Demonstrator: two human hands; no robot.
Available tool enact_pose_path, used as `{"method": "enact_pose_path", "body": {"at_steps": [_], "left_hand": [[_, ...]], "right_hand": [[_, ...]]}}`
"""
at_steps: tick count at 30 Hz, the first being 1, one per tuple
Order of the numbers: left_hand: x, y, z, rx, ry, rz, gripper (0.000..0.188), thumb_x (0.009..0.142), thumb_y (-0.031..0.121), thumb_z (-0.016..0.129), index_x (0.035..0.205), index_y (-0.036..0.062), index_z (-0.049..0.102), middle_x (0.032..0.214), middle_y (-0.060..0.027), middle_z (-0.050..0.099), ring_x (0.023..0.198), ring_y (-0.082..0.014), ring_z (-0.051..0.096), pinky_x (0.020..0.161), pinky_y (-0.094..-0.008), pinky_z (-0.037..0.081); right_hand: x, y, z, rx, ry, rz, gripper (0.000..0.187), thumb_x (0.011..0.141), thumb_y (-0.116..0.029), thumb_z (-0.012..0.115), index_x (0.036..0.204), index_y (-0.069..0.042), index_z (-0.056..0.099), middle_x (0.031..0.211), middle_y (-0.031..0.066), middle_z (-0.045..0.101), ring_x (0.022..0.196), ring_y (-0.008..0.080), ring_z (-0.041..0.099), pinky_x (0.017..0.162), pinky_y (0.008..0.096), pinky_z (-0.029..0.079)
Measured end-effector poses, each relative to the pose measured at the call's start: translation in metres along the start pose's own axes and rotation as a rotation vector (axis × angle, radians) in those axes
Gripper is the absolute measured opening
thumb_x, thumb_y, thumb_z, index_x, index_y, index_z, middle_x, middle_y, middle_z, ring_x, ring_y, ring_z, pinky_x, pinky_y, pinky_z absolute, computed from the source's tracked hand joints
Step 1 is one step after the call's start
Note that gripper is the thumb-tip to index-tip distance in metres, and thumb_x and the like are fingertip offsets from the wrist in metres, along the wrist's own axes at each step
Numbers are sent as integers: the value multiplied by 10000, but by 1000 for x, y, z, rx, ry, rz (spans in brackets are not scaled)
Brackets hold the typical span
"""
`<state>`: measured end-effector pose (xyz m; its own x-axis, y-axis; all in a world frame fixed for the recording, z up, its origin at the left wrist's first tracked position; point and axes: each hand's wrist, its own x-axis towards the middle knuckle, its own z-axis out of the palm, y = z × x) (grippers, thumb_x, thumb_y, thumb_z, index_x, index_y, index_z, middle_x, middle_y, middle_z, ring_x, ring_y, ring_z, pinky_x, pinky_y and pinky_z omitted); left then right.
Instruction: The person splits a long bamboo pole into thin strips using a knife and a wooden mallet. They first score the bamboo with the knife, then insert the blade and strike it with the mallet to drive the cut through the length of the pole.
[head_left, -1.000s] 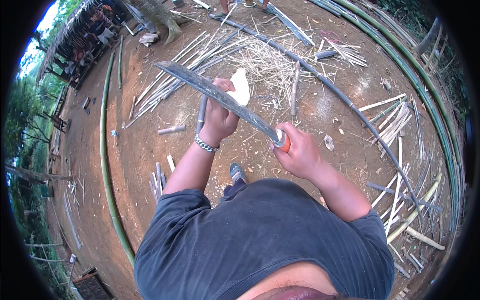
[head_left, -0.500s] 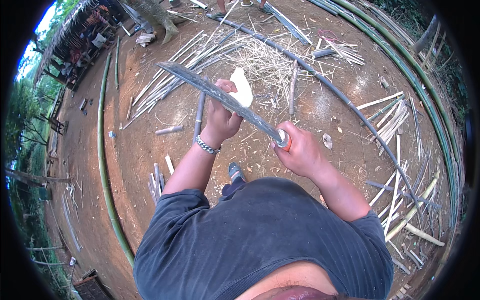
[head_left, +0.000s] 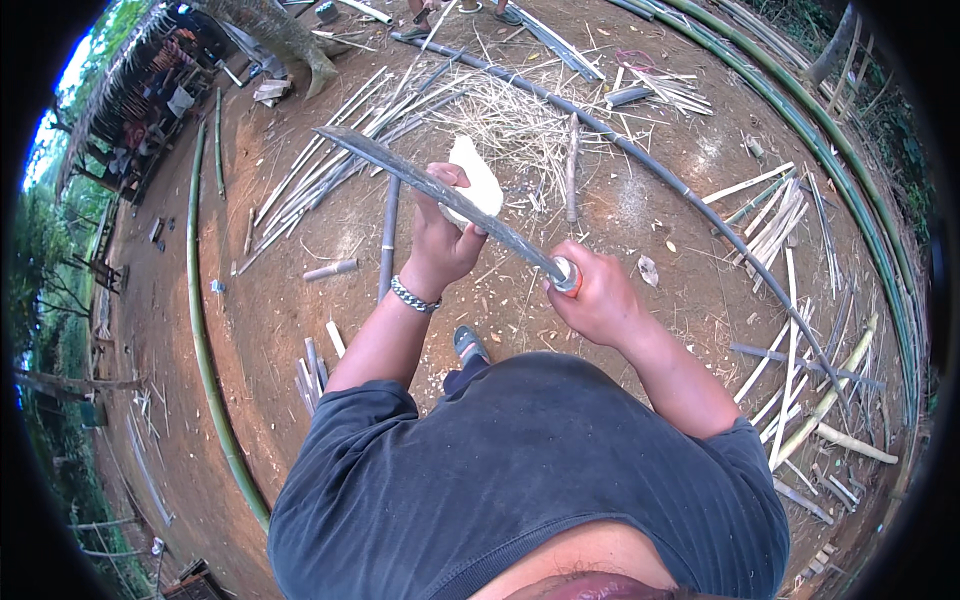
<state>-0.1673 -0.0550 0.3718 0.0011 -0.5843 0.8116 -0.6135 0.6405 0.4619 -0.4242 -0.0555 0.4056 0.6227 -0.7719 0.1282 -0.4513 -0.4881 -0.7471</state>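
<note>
My right hand (head_left: 597, 298) is closed around the handle of a machete (head_left: 492, 230), with a bit of orange showing at the grip. The long dark blade slants up and to the left, passing over my left hand (head_left: 445, 235). Behind the blade, my left fingers and thumb grip a pale piece of wood (head_left: 480, 185) with a pointed upper end. Its lower part is hidden by the blade and the hand. I cannot tell whether the blade's edge touches the wood.
Split bamboo strips (head_left: 335, 165) and a heap of shavings (head_left: 510, 115) lie ahead on the dirt. Long green bamboo poles (head_left: 205, 350) run along the left and right sides. More strips (head_left: 785, 225) are scattered at right. Other people's feet (head_left: 507, 14) show at the far edge.
My hands, the machete and the pale wood hold almost the same pose. The ground scene has shifted slightly left and up in the picture.
</note>
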Motion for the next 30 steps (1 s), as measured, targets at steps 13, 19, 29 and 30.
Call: {"method": "enact_pose_path", "body": {"at_steps": [13, 19, 29, 30], "left_hand": [[5, 8, 7, 12, -10, 28, 449, 973, 353, 565, 1232, 25, 403, 1076, -157, 484, 983, -283, 504, 891, -446, 418], [2, -2, 6, 35, -14, 55, 660, 956, 474, 643, 1332, 29, 333, 1076, -172, 499, 949, -276, 523, 843, -436, 451], [6, 6, 4, 83, -41, 57, 602, 969, 487, 614, 1245, 18, 358, 1030, -141, 501, 962, -280, 517, 835, -440, 440], [7, 6, 4, 103, -52, 64, 596, 972, 482, 612, 1246, 18, 357, 1024, -139, 501, 960, -282, 517, 834, -441, 439]], "right_hand": [[-3, 5, -2, -7, 25, -7, 193, 848, -142, 686, 1022, -87, 623, 776, 176, 686, 797, 401, 702, 698, 488, 545], [-2, 4, -3, -15, 3, 11, 209, 846, -143, 684, 1036, -87, 618, 791, 174, 693, 797, 395, 704, 706, 487, 546], [-6, 3, -8, -10, 1, -5, 203, 845, -129, 710, 1024, -64, 640, 845, 187, 692, 817, 400, 698, 706, 447, 541], [-7, 3, -8, -9, 4, -10, 210, 843, -133, 713, 1029, -65, 642, 847, 187, 692, 821, 403, 697, 705, 448, 540]]}}
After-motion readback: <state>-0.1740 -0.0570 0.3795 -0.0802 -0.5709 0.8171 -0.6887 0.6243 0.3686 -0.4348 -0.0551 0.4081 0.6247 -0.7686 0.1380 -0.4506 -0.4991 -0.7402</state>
